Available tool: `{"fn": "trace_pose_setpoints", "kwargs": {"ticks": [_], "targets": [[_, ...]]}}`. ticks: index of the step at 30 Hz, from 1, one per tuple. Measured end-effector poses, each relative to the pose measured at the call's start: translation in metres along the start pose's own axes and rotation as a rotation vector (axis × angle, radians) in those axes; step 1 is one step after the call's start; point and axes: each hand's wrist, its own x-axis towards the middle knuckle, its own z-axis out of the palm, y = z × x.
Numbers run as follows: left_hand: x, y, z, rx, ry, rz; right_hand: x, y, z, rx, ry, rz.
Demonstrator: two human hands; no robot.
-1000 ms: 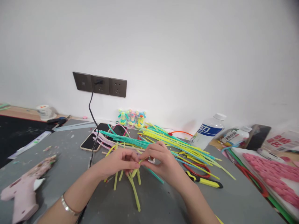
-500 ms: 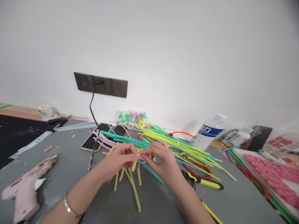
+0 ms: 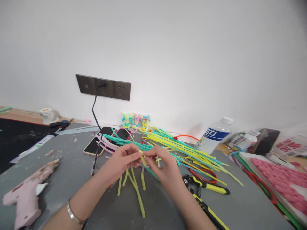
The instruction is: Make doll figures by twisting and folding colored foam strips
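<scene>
Both hands meet over the middle of the grey table, pinching a short yellow pipe cleaner point(image 3: 143, 159) between thumbs and fingertips. My left hand point(image 3: 123, 161) has its fingers curled on one part of it, and my right hand point(image 3: 161, 161) grips it from the other side. How the piece is bent is partly hidden by the fingers. Below the hands, several loose yellow-green pipe cleaners point(image 3: 137, 195) lie on the table. Behind them spreads a pile of teal pipe cleaners point(image 3: 129, 143) and yellow pipe cleaners point(image 3: 177, 145).
Yellow-and-black pliers point(image 3: 212, 187) lie by my right forearm. A bottle point(image 3: 213, 135) stands at the back right. Small figures point(image 3: 136, 122) lean on the wall. Two phones point(image 3: 97, 140) lie behind my left hand. A pink glue gun point(image 3: 26, 198) rests far left.
My fingers have shifted on the yellow pipe cleaner, which now points down between them. My right forearm has moved left, uncovering more of the pliers.
</scene>
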Motion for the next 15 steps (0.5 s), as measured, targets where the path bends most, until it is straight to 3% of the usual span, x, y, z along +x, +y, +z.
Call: {"fn": "trace_pose_setpoints", "kwargs": {"ticks": [15], "targets": [[0.0008, -0.0007, 0.0006, 0.04, 0.046, 0.081, 0.0018, -0.0102, -0.004, 0.18, -0.074, 0.095]]}}
